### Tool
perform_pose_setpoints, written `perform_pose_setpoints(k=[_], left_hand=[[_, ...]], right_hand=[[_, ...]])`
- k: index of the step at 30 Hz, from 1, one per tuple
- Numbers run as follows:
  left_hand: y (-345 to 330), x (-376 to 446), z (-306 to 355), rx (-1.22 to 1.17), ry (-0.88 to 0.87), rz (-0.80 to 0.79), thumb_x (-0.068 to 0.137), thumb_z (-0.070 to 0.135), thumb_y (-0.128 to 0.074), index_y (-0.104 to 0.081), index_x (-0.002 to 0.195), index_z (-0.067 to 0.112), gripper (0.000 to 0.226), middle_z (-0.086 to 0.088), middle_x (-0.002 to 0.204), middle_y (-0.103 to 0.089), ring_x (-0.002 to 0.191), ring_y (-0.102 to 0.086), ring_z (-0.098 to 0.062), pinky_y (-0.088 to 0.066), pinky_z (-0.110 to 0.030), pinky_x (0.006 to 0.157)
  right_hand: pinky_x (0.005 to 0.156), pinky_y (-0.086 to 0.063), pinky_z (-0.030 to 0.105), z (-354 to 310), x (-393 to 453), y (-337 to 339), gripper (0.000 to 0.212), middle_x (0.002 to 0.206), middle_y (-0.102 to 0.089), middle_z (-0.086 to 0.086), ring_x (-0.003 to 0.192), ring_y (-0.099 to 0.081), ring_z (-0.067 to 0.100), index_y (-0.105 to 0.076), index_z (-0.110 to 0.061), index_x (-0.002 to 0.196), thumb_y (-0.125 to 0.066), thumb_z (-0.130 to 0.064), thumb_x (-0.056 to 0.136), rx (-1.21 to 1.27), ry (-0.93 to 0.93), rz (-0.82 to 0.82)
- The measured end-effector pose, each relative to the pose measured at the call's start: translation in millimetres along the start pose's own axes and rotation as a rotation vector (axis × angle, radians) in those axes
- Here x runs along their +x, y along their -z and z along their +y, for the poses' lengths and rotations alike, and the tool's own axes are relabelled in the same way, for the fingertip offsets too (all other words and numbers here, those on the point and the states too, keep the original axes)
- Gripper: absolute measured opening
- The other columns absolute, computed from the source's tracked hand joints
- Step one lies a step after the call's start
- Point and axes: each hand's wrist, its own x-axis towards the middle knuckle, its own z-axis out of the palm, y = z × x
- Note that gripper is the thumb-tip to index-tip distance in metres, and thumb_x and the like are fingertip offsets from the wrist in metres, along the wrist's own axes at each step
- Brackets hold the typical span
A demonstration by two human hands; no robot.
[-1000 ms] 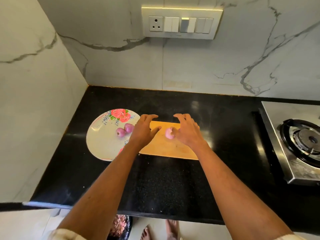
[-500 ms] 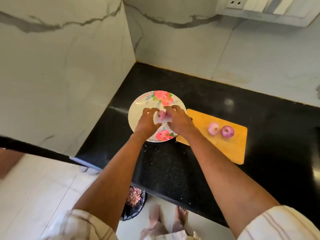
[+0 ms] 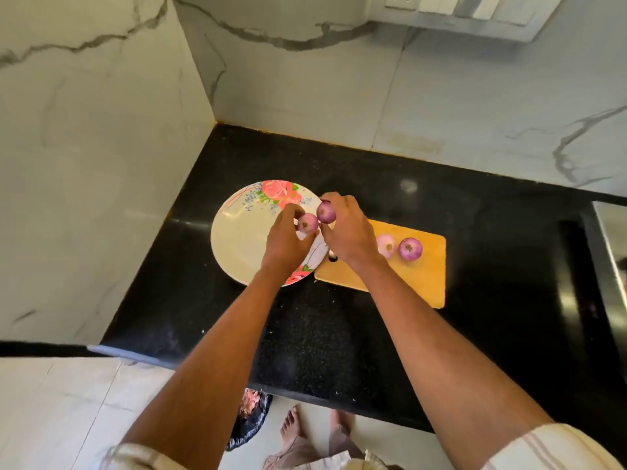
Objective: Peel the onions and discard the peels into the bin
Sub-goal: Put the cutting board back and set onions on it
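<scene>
**Both hands lifted onions off the flowered plate**

Since half a second earlier, when both hands huddled over a single bulb low on the plate, I saw them come up and apart, each with its own onion. My left hand [image 3: 286, 244] pinched a small pale pink peeled onion [image 3: 308, 222] between thumb and curled fingertips, its brownish root end turned toward the camera. My right hand [image 3: 349, 237] had its fingers curled over a darker purple-pink round onion [image 3: 326, 212], glossy and smooth, held just beside the first so that the two bulbs touched or very nearly did. Both sat above the right edge of the round cream plate with red rose print [image 3: 237, 239].

Two more peeled onions lay side by side on the rectangular light wooden chopping board [image 3: 429, 276]: a pale pink one [image 3: 386, 245] partly behind my right wrist, and a deeper purple one [image 3: 410, 248] to its right. Plate and board rested on the speckled black stone counter [image 3: 339, 340]. Below the counter edge, a dark bin holding pinkish peels [image 3: 249, 417] stood on the floor by my bare feet.
</scene>
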Motion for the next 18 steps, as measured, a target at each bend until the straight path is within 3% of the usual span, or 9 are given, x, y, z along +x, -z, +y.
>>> perform_pose_setpoints(k=[7,12,18], left_hand=[[-55.0,-25.6,34.0,-0.013,-0.122,-0.173,0.087,0.029,-0.076,-0.054,0.114,0.019,0.036,-0.002,0.11,-0.062,0.095,-0.062,-0.02,-0.051,-0.033,0.082],[-87.0,-45.3,40.3,0.032,-0.168,-0.276,0.088,0.03,-0.074,-0.056,0.117,0.016,0.038,-0.004,0.115,-0.059,0.096,-0.061,-0.02,-0.048,-0.031,0.08],[-100.2,-55.5,42.8,0.056,-0.19,-0.302,0.09,0.023,-0.071,-0.056,0.124,0.013,0.039,-0.006,0.121,-0.054,0.104,-0.057,-0.021,-0.045,-0.03,0.084]], right_hand=[[0.078,-0.055,0.037,47.4,-53.8,58.5,0.046,0.122,-0.053,-0.002,0.104,-0.059,0.02,-0.053,-0.029,0.126,-0.075,-0.019,0.087,0.053,-0.171,0.142],[0.077,-0.047,0.033,75.9,-105.7,66.9,0.04,0.125,-0.054,-0.003,0.106,-0.058,0.021,-0.054,-0.029,0.126,-0.071,-0.023,0.09,0.012,-0.265,0.126],[0.08,-0.052,0.044,94.9,-131.6,51.6,0.04,0.128,-0.051,0.007,0.106,-0.061,0.032,-0.048,-0.023,0.136,-0.061,-0.021,0.098,-0.101,-0.324,0.057]])
